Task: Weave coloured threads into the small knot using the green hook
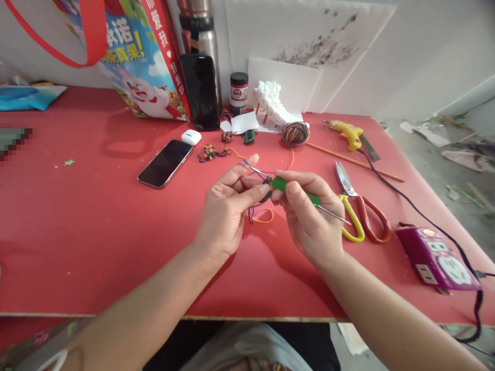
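My right hand grips a crochet hook by its green handle; a thin metal shaft sticks out at each end. Pinched in my left hand is a small dark piece of crochet work, mostly hidden by the fingers. The hook's left tip passes over this piece, near the left forefinger, with yarn around it. Loose orange and purple yarn loops below the hands. An orange strand runs back towards a multicoloured yarn ball.
Scissors, a yellow glue gun, an orange stick and a purple power strip lie to the right. A phone, earbud case and small crocheted piece lie left. A bag, upright phone and jar stand behind.
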A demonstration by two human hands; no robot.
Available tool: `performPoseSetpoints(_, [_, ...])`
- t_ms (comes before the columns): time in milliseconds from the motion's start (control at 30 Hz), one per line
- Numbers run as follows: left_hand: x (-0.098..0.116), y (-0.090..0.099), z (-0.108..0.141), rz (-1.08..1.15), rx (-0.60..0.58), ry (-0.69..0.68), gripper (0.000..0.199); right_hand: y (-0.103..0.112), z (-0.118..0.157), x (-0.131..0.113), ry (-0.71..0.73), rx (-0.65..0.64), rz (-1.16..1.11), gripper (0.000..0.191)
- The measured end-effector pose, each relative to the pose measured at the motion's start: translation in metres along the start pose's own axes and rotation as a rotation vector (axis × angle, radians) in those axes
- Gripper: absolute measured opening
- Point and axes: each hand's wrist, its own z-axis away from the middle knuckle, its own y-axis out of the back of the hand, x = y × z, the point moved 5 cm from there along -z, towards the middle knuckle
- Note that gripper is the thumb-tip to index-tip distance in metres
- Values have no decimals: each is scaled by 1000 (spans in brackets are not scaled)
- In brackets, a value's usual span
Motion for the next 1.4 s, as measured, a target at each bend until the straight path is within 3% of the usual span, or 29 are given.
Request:
performPoseSetpoints(267, [7,1,2,-88,7,-63,38,3,-2,-5,82,-29,130,15])
performPoseSetpoints(433, [1,0,4,-62,58,-67,42,-4,8,-18,336,-2,495,16])
performPoseSetpoints(533, [0,-2,3,-24,19,8,41,-6,13,-18,408,-4,514,22])
performPoseSetpoints(633, [5,-2,0,-41,-25,56,37,-2,8,-14,311,-13,324,19])
performPoseSetpoints(800, [14,0,-3,-82,-94,44,40,4,-11,-1,-80,-68,-61,29])
performPoseSetpoints(933, [19,-4,1,-208,-168,38,40,10,-24,1,-243,-168,-165,31])
performPoseSetpoints(1067, [25,-8,8,-406,-222,-44,40,19,-31,-5,-210,-261,-65,33])
performPoseSetpoints(1267, [30,-8,11,-707,-244,-211,25,30,-34,-17,-101,-205,14,22])
performPoseSetpoints(1400, [30,-7,10,-716,-222,-229,34,32,-35,-20,-89,-182,60,20])
